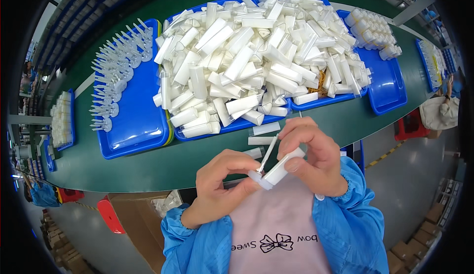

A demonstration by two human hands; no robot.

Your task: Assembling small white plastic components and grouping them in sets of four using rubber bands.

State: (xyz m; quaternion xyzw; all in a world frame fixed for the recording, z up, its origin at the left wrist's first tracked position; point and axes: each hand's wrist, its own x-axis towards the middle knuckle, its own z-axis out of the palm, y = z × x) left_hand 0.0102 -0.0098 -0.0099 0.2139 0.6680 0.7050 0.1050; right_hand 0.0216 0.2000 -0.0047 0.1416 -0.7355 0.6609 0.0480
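Observation:
My left hand (222,185) pinches a translucent round-based piece with a thin spike (260,180) between thumb and forefinger, in front of my chest. Its slender stem slants up toward the fingertips of my right hand (316,158). Those fingers and thumb are closed on a white tube (284,168), tilted, with its lower end against or right beside the round base. Whether the two pieces are joined I cannot tell. Just beyond my hands, a few loose white tubes (264,129) lie on the green table (133,173).
White tubes heap high over blue trays (224,127) ahead. At left, a blue tray (140,111) holds rows of spiked round-based pieces (118,71). A blue tray (387,89) at right carries grouped white pieces (371,29). A cardboard box (136,224) stands below the table edge.

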